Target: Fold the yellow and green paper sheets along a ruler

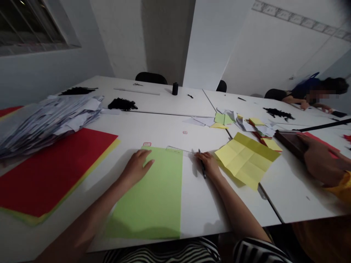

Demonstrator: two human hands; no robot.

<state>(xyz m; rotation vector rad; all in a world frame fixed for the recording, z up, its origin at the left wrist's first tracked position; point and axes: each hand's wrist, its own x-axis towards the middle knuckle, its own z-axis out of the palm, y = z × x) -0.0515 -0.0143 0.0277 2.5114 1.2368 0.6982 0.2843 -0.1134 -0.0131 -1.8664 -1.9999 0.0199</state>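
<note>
A green sheet of paper (156,193) lies flat on the white table in front of me. My left hand (138,166) rests on its upper left part, thumb and fingers apart. Across the sheet's top edge lies a clear ruler (175,149), reaching right toward my right hand (210,164). That hand is closed round a dark pen (203,170), and its fingertips are at the ruler's right end. A creased yellow sheet (246,157) lies just right of my right hand.
Red paper (60,171) over yellow sheets and a heap of white papers (55,120) lie left. Folded papers (241,122) sit at right. Black cord bundles (122,104) and a black spool (175,88) stand farther back. A neighbour's hand (320,157) is right; another person leans over the far table.
</note>
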